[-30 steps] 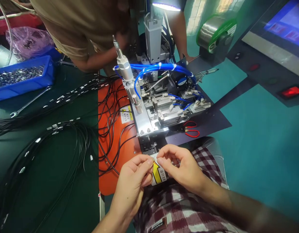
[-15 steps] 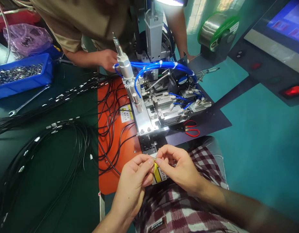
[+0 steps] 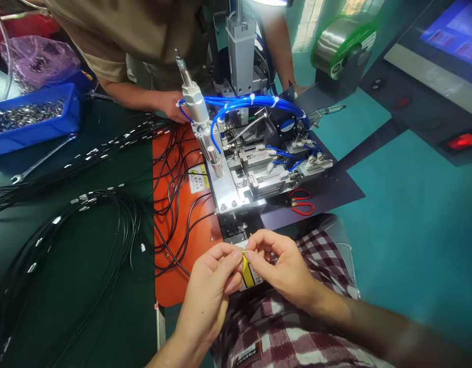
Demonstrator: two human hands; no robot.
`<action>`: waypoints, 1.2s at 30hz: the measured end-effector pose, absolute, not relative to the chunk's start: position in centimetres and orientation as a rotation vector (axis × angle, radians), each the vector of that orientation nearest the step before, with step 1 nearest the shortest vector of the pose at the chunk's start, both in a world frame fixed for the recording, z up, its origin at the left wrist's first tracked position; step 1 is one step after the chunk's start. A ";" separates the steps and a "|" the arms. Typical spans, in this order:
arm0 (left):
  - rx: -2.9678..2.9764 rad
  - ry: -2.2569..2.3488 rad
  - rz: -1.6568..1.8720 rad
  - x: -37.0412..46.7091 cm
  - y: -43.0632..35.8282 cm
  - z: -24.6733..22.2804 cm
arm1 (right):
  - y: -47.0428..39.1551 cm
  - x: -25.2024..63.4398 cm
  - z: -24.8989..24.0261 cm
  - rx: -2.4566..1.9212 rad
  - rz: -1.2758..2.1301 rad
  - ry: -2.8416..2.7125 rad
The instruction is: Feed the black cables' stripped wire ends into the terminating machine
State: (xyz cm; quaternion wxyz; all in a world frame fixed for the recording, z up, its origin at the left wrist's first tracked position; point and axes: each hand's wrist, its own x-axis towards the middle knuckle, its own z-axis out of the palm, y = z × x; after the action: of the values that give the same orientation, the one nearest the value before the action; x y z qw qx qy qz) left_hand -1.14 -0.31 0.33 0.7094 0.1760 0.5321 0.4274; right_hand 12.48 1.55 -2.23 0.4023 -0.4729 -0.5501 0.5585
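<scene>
My left hand (image 3: 215,276) is closed, thumb and forefinger pinched on a thin pale wire end (image 3: 244,251). Opposite it, my right hand (image 3: 280,263) pinches the same small wire end, fingertips almost touching the left ones. One of the black cables (image 3: 177,259) on the orange plate (image 3: 172,291) runs toward my left hand, but its link to the wire is hidden by my fingers. Just behind my hands stands a metal fixture (image 3: 224,197) with cylinders and blue air hoses (image 3: 255,102). A yellow-and-white label (image 3: 248,276) shows below my fingertips.
Bundled black cables (image 3: 117,204) with shiny metal ends lie left. A blue bin (image 3: 32,120) of metal parts and a wrench (image 3: 44,161) sit beyond them. Red-handled scissors (image 3: 303,208) lie beside the fixture. A solder spool (image 3: 341,48) stands back right. A co-worker's hand (image 3: 177,106) is behind the fixture.
My hands stay in nearly the same place, still pinching the wire; its pale end shows slightly more clearly between the fingertips. The view has shifted slightly.
</scene>
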 end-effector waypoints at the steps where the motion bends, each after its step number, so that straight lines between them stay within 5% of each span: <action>1: 0.395 1.182 0.948 -1.1 -0.3 0.3 | 1.5 12.5 -2.2 -1.198 1.397 -1.397; 8: 0.411 1.191 0.948 -1.0 -0.3 0.3 | 1.3 12.8 -2.6 -1.171 1.253 -1.480; 20: 0.425 1.188 0.965 -0.9 -0.6 0.1 | 1.5 12.3 -2.2 -1.177 1.729 -1.067; 36: 0.454 1.208 0.993 -0.7 -0.7 -0.2 | 1.7 12.1 -2.0 -1.178 1.778 -0.964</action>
State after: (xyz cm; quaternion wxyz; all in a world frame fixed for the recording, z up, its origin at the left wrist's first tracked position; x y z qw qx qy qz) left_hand -0.74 -0.69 -0.19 0.6864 0.2030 0.5394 0.4435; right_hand 12.09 1.71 -1.97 0.3896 -0.4635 -0.3794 0.6996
